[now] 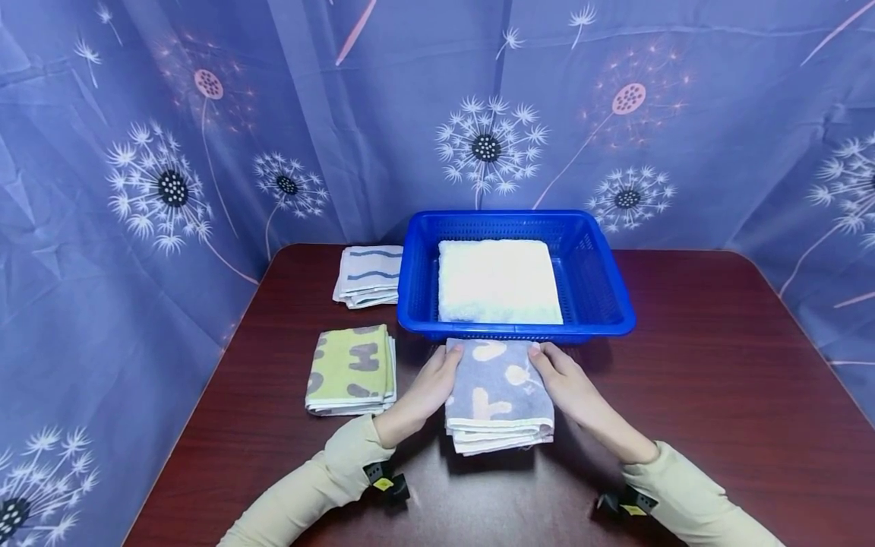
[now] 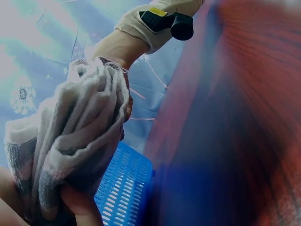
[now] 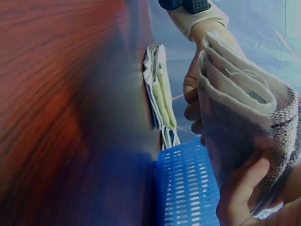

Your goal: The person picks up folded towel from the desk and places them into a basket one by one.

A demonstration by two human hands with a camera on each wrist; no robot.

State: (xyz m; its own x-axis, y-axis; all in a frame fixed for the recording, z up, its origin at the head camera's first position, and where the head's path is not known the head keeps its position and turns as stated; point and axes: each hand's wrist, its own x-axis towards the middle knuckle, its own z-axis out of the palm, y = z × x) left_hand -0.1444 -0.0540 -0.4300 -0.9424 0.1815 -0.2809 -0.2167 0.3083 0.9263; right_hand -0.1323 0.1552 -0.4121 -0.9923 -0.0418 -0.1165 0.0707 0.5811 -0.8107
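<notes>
A folded grey-blue towel with cream shapes point(image 1: 499, 384) is held up off the table just in front of the blue basket. My left hand point(image 1: 436, 376) grips its left edge, thumb on top and fingers beneath. On the opposite edge, my right hand point(image 1: 563, 380) holds it the same way. The layered folds of the towel point(image 2: 84, 122) show in the left wrist view, and its underside point(image 3: 230, 127) in the right wrist view. Inside the blue basket point(image 1: 618, 300) lies a folded white towel point(image 1: 499, 281).
Left of my left hand lies a folded green towel with grey shapes point(image 1: 352, 368). Behind it, a white towel with blue wavy stripes point(image 1: 369, 273) sits against the basket's left side. A blue dandelion-print curtain point(image 1: 383, 137) rises behind the dark red table point(image 1: 711, 380).
</notes>
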